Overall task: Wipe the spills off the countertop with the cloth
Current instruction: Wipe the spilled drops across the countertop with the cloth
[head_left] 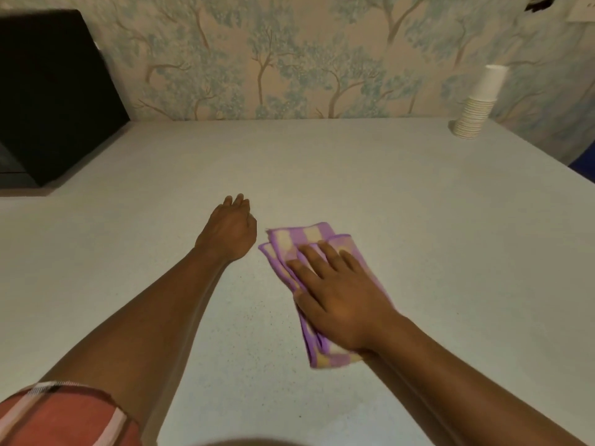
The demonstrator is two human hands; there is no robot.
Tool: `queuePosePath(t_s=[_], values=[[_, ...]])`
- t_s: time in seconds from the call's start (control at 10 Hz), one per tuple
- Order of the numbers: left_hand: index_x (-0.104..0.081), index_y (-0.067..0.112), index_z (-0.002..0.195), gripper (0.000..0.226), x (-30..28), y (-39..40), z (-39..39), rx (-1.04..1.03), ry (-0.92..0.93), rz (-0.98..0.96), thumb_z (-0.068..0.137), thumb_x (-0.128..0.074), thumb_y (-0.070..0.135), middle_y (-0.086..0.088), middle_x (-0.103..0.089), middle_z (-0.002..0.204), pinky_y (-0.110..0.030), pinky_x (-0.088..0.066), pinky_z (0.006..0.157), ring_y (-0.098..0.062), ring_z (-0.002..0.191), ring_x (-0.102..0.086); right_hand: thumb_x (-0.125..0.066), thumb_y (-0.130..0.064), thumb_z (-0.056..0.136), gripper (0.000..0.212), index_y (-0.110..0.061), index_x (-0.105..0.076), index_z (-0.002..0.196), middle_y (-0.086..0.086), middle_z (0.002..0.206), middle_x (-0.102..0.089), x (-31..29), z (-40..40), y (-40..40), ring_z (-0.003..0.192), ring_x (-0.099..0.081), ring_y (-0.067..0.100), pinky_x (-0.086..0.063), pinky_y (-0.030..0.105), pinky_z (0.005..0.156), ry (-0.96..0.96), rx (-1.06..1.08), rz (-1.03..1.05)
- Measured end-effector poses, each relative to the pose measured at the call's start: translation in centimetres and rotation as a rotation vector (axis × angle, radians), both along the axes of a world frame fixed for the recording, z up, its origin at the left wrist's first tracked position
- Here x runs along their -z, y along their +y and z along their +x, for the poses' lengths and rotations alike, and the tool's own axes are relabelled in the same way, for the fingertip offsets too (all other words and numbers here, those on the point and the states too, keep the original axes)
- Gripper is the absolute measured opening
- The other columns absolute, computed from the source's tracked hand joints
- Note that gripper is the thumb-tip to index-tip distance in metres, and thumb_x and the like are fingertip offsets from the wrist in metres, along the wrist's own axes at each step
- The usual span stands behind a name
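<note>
A folded purple and pale yellow striped cloth (291, 239) lies flat on the light speckled countertop (418, 220), just right of the middle. My right hand (341, 294) presses down on it with the palm flat and the fingers spread, covering its middle. My left hand (230, 231) rests on the counter a little to the left of the cloth, fingers curled under, with nothing in it. I cannot make out any spill on the surface.
A black box-shaped appliance (54, 98) stands at the back left. A stack of white paper cups (476, 107) stands upside down at the back right, near the papered wall (289, 59). The counter's right edge (547, 156) runs diagonally at far right.
</note>
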State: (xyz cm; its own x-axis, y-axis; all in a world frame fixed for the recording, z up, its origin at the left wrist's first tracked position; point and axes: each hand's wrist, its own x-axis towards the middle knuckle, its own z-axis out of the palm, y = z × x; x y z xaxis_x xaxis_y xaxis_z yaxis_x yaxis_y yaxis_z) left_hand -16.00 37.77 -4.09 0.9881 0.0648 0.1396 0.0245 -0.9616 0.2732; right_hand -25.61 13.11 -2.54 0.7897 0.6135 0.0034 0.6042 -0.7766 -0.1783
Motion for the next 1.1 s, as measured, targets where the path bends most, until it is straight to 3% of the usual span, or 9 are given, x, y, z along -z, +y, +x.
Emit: queuePosePath(t_s=[0.2,0.3,0.4,0.5,0.6,0.7,0.8,1.0,1.1], values=[[-0.032,-0.003,0.145,0.052,0.2,0.3,-0.2,0.029,-0.008,0.012,0.099,-0.029,0.022,-0.022,-0.026,0.156,-0.045,-0.018,0.120,-0.039,0.145,-0.021,-0.004,-0.059,0.096,0.070,-0.026,-0.024,0.154,0.004,0.164,-0.021,0.1,-2.7,-9.7,0.152,-0.018,0.031,-0.024,0.049,0.120,-0.097,0.158,-0.117],[-0.031,-0.004,0.145,0.052,0.3,0.2,-0.1,0.038,-0.020,0.027,0.100,-0.029,0.021,-0.022,-0.026,0.156,-0.045,-0.018,0.120,-0.038,0.146,-0.021,0.000,-0.049,0.101,0.081,-0.001,-0.056,0.136,0.032,0.144,-0.047,-0.7,0.9,-13.0,0.131,-0.045,0.056,-0.044,0.065,0.100,-0.166,0.259,-0.229],[-0.028,-0.002,0.147,0.052,0.5,0.3,0.1,0.037,-0.015,0.035,0.100,-0.028,0.021,-0.020,-0.023,0.158,-0.043,-0.014,0.121,-0.035,0.147,-0.017,-0.018,-0.026,0.101,0.061,0.013,-0.061,0.118,0.042,0.129,-0.054,-0.7,6.6,-14.1,0.113,-0.053,0.066,-0.048,0.070,0.086,-0.153,0.321,-0.365],[-0.029,-0.002,0.146,0.052,0.9,0.4,0.4,0.032,-0.044,0.050,0.100,-0.029,0.021,-0.019,-0.025,0.157,-0.043,-0.015,0.121,-0.035,0.147,-0.019,-0.013,-0.024,0.098,0.059,0.005,-0.048,0.135,0.031,0.147,-0.041,-0.8,13.3,-12.9,0.131,-0.042,0.054,-0.044,0.059,0.098,-0.069,0.477,-0.220],[-0.032,-0.002,0.145,0.051,1.2,0.5,0.6,0.033,-0.068,0.046,0.099,-0.031,0.020,-0.019,-0.027,0.156,-0.042,-0.016,0.121,-0.034,0.146,-0.021,-0.010,-0.034,0.096,0.060,-0.006,-0.036,0.143,0.022,0.154,-0.030,-0.7,19.1,-11.6,0.140,-0.030,0.045,-0.036,0.058,0.107,-0.137,0.542,-0.236],[-0.031,0.000,0.146,0.051,1.5,0.6,0.9,0.023,-0.070,0.035,0.099,-0.031,0.020,-0.018,-0.026,0.157,-0.040,-0.014,0.122,-0.033,0.147,-0.020,-0.016,-0.050,0.097,0.063,-0.024,-0.021,0.154,0.012,0.164,-0.017,0.2,24.8,-8.9,0.150,-0.015,0.037,-0.013,0.062,0.118,-0.013,0.582,-0.047],[-0.031,0.001,0.146,0.051,1.6,0.5,0.9,0.011,-0.070,0.016,0.099,-0.031,0.021,-0.016,-0.025,0.158,-0.038,-0.012,0.121,-0.031,0.147,-0.019,-0.016,-0.054,0.095,0.066,-0.027,-0.017,0.155,0.009,0.165,-0.013,0.1,28.0,-6.6,0.152,-0.011,0.035,-0.007,0.062,0.119,0.025,0.548,-0.037],[-0.030,0.002,0.147,0.050,1.5,0.5,0.6,0.011,-0.069,-0.010,0.100,-0.031,0.020,-0.015,-0.024,0.158,-0.037,-0.011,0.122,-0.029,0.148,-0.017,-0.016,-0.056,0.094,0.065,-0.031,-0.018,0.154,0.010,0.165,-0.015,-0.2,30.4,1.3,0.151,-0.011,0.038,-0.007,0.063,0.118,0.027,0.328,-0.048],[-0.028,0.003,0.147,0.050,1.2,0.4,0.6,0.009,-0.050,-0.009,0.100,-0.030,0.020,-0.014,-0.023,0.159,-0.037,-0.011,0.122,-0.028,0.148,-0.016,-0.024,-0.046,0.097,0.060,-0.027,-0.019,0.153,0.013,0.163,-0.019,-0.8,29.2,5.3,0.149,-0.017,0.041,-0.019,0.062,0.117,0.023,0.197,-0.098]])
